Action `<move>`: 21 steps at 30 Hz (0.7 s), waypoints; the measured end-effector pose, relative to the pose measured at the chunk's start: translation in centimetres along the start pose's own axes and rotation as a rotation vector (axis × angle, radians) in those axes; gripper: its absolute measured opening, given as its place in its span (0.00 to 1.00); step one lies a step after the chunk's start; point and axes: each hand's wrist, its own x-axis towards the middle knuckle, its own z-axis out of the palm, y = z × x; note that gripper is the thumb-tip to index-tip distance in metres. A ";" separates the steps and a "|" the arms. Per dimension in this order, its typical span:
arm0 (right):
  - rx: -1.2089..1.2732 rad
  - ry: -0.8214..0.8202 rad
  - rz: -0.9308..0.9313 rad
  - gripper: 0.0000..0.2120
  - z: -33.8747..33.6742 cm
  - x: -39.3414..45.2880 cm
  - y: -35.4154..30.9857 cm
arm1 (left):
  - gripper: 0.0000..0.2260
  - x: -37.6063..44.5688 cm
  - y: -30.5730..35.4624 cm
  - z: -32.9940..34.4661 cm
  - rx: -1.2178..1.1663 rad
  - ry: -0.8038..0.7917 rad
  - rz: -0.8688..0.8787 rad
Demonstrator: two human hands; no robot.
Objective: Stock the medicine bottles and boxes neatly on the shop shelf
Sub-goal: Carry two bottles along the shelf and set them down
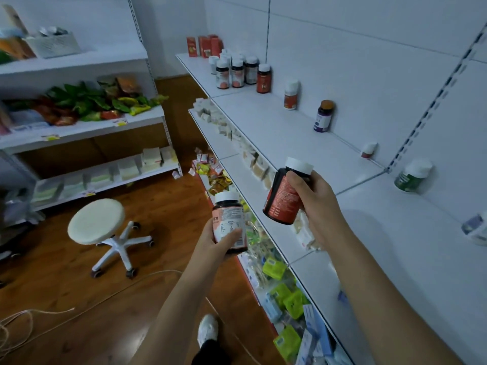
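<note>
Medicine bottles, one per hand. Left hand (218, 239) fingers wrapped round a dark bottle with pink-and-white label (229, 222), white cap up, upright, held out over the floor just left of the shelf edge. Right hand (313, 204) fingers clamped round a dark bottle with red label (286, 192), cap tilted up-right, held over the front edge of the white shelf (303, 133). Right of those fingers, against the back wall: green-label bottle (412, 176). Beyond them along the wall, spaced apart: small white-and-red item (369, 150), too small to tell; purple-label bottle (324, 116); white-capped red-label bottle (291, 94). Farthest: cluster of dark bottles (238, 71), then red boxes (205, 46) at the shelf end. Left of the fingers, down on the floor: white stool (96, 221).
</note>
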 end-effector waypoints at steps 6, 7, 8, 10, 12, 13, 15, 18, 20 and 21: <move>-0.063 0.064 -0.036 0.13 7.6 10.2 -1.3 | 0.23 11.5 5.6 -5.6 0.013 -0.018 0.027; -0.064 0.077 -0.038 0.13 8.8 11.8 -1.6 | 0.23 13.3 6.8 -6.5 0.011 -0.015 0.030; -0.065 0.096 -0.038 0.13 9.9 13.3 -2.0 | 0.23 15.0 8.0 -7.3 0.011 -0.015 0.030; -0.080 0.134 -0.039 0.13 11.7 15.9 -2.6 | 0.24 18.2 10.2 -8.6 0.020 -0.035 0.039; -0.098 0.160 -0.041 0.13 12.9 18.3 -2.9 | 0.24 21.3 12.1 -9.5 0.041 -0.056 0.055; -0.104 0.170 -0.033 0.14 13.3 19.5 -2.7 | 0.25 22.8 12.7 -9.9 0.045 -0.059 0.059; -0.119 0.199 -0.010 0.14 14.1 21.5 -2.1 | 0.25 25.7 13.4 -10.4 0.044 -0.058 0.047; -0.143 0.244 0.016 0.13 14.6 24.8 -1.1 | 0.26 29.8 13.8 -10.8 0.046 -0.076 0.012; -0.157 0.276 0.028 0.13 14.8 27.4 -0.4 | 0.25 32.8 13.9 -11.0 0.045 -0.094 -0.019; -0.163 0.294 0.031 0.13 14.8 28.9 0.1 | 0.23 34.4 14.0 -11.0 0.052 -0.101 -0.026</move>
